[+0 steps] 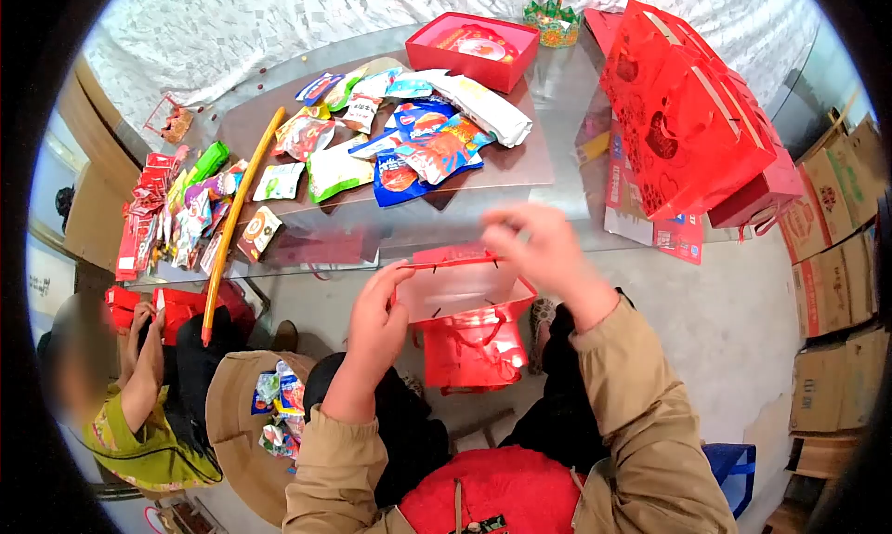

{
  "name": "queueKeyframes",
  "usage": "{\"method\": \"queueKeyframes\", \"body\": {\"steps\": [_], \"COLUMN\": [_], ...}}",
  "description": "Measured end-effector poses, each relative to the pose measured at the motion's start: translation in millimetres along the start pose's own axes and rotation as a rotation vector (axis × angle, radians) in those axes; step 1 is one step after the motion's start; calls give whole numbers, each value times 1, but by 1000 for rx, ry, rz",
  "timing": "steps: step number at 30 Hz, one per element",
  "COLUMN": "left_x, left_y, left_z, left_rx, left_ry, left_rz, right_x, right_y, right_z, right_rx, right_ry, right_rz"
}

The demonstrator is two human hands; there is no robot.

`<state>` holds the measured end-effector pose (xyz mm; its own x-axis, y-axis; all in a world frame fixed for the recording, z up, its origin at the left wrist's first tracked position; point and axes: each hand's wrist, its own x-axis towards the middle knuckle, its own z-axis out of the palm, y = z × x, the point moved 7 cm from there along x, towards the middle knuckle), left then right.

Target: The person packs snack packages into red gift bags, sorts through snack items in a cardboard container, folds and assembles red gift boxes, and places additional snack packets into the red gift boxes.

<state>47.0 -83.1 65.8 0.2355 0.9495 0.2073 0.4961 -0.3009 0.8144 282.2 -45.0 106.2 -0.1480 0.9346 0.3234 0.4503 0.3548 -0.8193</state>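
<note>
A red paper gift bag (pixel 472 348) stands upright between my knees, its top spread wide and its pale inside showing. My left hand (pixel 377 322) is closed on the bag's left rim, thumb and fingertips at the edge. Above the right rim, my right hand (pixel 541 246) is raised and smeared by motion; whether it holds anything I cannot make out. Just beyond the bag lies the table (pixel 557 195), with a pile of colourful snack packets (pixel 432 144) near its middle.
Red gift bags (pixel 683 116) stand on the table's right. A red box (pixel 474 49) sits at the back. An orange pole (pixel 243 209) lies near small packets (pixel 186 204). A cardboard box (pixel 243 413) holds packets by my left leg. Another person (pixel 149 432) sits left; cartons (pixel 841 274) line the right.
</note>
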Motion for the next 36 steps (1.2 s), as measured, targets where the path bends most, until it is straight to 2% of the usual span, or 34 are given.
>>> {"method": "queueKeyframes", "body": {"steps": [2,5,8,11,14,20,24,27,28,31,32,36], "left_x": [2,7,8,11,14,19,22,20,21,19,20,19], "left_y": [0,5,0,1,6,2,5,3,4,6,6,7], "left_z": [0,-3,-4,-5,-4,2,5,6,6,6,7,9], "left_rx": [24,48,41,53,72,36,20,23,30,29,29,75], "left_ry": [12,-11,-28,-34,-56,-73,-64,-59,-58,-55,-56,-64], "left_rz": [44,57,11,41,55,28,37,31,33,34,37,30], "right_x": [24,54,79,96,109,117,107,98,94,94,98,111], "right_y": [46,98,127,142,165,164,174,170,164,135,136,142], "right_z": [-26,-36,-30,-20,-13,-11,-20,-31,-35,-36,-32,-16], "right_rx": [15,-79,-276,-364,-317,-363,-112,-316,-300,-464,-422,-392], "right_ry": [264,405,418,447,465,493,429,470,455,518,454,449], "right_rz": [29,79,62,140,189,75,236,127,167,-72,-9,55]}}
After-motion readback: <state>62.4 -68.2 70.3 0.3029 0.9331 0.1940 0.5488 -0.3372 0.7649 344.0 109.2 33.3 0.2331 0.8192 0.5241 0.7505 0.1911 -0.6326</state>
